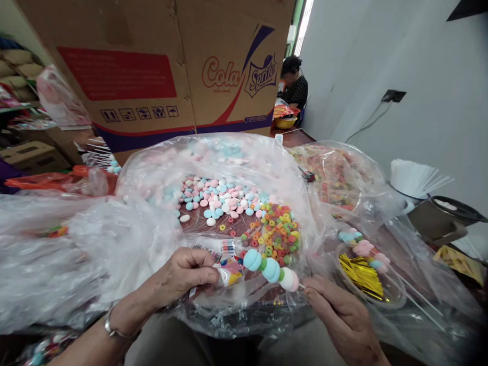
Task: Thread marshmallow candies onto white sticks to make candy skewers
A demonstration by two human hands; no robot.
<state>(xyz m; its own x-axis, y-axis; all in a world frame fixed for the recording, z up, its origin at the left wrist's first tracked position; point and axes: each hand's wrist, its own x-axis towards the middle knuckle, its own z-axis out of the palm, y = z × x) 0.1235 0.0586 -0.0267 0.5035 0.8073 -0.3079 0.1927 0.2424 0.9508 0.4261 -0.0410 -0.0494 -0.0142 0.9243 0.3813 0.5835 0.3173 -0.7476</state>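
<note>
Lower centre: the left hand [184, 277] pinches the skewer's [271, 269] front end, steadying it. The skewer, carrying three marshmallows, lies across the open bag [156, 169], directly above the loose sweets [243, 215]. Lower right: the right hand [343, 320] grips the stick's tail. Finished skewers [364, 248] rest at right.

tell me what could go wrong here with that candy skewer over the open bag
1. The skewer is pinched only at its ends, by the left hand and the right hand; the blue and pink marshmallows could slide off.
2. It hangs over the open clear bag of loose marshmallows and ring candies, so a dropped piece may get lost among them.
3. The finished skewers lie near the right hand and might get knocked.
</note>
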